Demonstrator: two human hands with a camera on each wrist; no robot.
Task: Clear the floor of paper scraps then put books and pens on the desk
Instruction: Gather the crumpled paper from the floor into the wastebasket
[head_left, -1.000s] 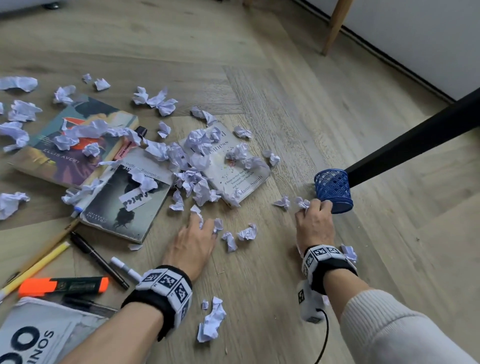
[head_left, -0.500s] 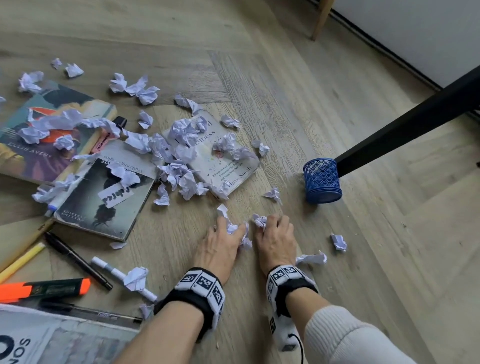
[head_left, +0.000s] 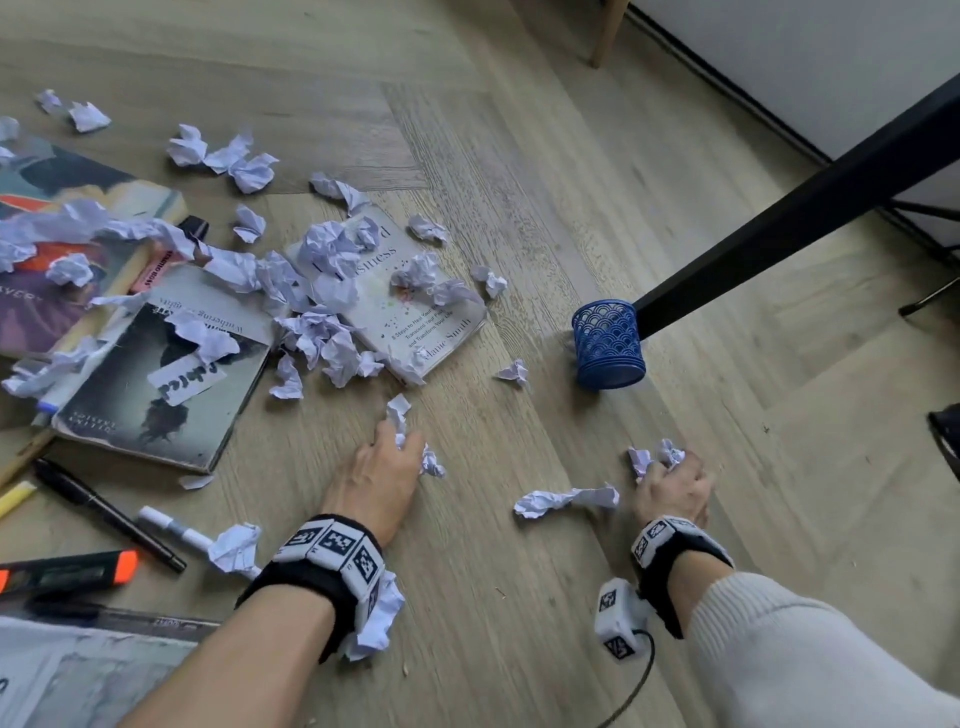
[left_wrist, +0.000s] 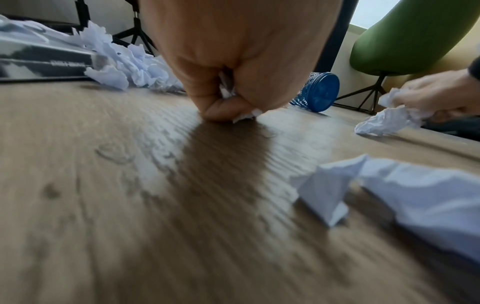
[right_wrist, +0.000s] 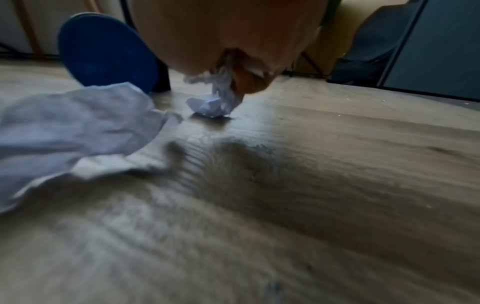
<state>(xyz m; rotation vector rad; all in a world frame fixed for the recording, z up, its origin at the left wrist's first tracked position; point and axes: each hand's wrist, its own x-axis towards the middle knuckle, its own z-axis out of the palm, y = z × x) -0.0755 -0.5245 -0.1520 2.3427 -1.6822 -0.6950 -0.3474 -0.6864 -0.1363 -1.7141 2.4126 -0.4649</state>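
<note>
Half a second ago both hands lay side by side on the floor; now they have parted, the right hand (head_left: 672, 486) swung out toward four o'clock of the blue mesh pen cup (head_left: 608, 343), the left hand (head_left: 379, 475) staying near the middle of the wooden floor (head_left: 519, 597). Fingertips of both hands are hidden under their backs in the head view, and both wrist views are blurred, so the grips are hard to read in full. From the left wrist view the left fingers curl down and pinch a small white scrap (left_wrist: 227, 92) against the boards; more crumpled paper (head_left: 410, 436) pokes out past its knuckles at twelve o'clock. Fingers of the right hand are bunched round a wad of scraps (right_wrist: 221, 98), which seems to hang to the floor. A long twisted scrap (head_left: 566, 500) lies loose between the two hands, at nine o'clock of the right one. Many more white crumpled scraps (head_left: 322, 332) litter three books (head_left: 395, 312) at ten to eleven o'clock of the left hand; the leftmost book is cut off by the frame. Pens and an orange highlighter (head_left: 67, 569) lie at eight o'clock, partly cropped.
</note>
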